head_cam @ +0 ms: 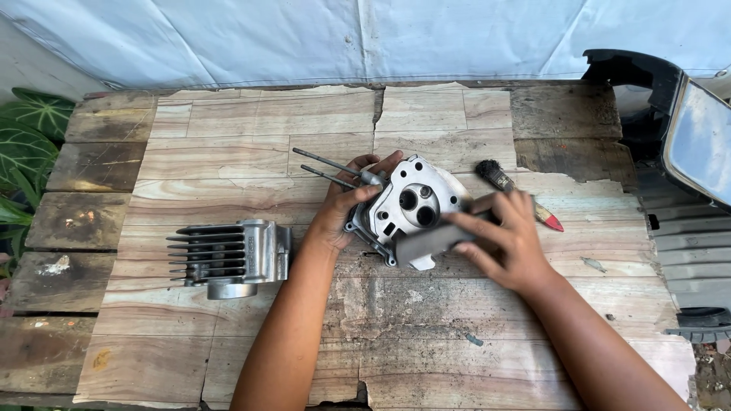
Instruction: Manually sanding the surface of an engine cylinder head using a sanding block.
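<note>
A: What do we hold here?
B: Our left hand (340,209) grips the metal engine part (411,209) at mid-table; two long bolts (329,169) stick out past it

A: And the other?
B: Our right hand (509,240) presses a grey block (430,242) flat on the part's face. A paintbrush (518,195) lies just behind, a finned cylinder (228,257) well left on the wooden table (228,152)

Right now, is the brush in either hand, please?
No, the brush lies on the table beyond the right hand.
</note>
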